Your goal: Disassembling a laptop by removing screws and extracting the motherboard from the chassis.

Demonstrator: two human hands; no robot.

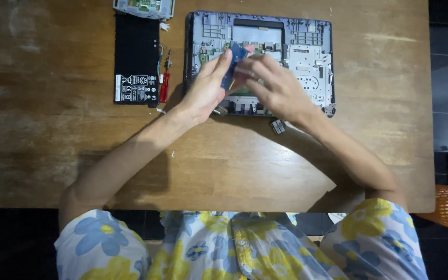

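Left hand (pixel 206 88) and right hand (pixel 276 85) both grasping a small blue circuit card (pixel 236 65), pinched between fingertips over the middle of the opened laptop chassis (pixel 307 46). Best handled by the edges only, kept level, with even pressure from both sides, judging from the grip.

At 9 o'clock from the chassis: flat black battery pack (pixel 137 49), with a white rectangular label (pixel 136 88) of small black symbols at its near end. Red-handled screwdriver (pixel 165 85) just beside its right edge. At 11 o'clock: grey panel (pixel 143 8), partly out of view. At 5 o'clock from the hands: small dark component (pixel 277 126) on the wooden table (pixel 53 129).
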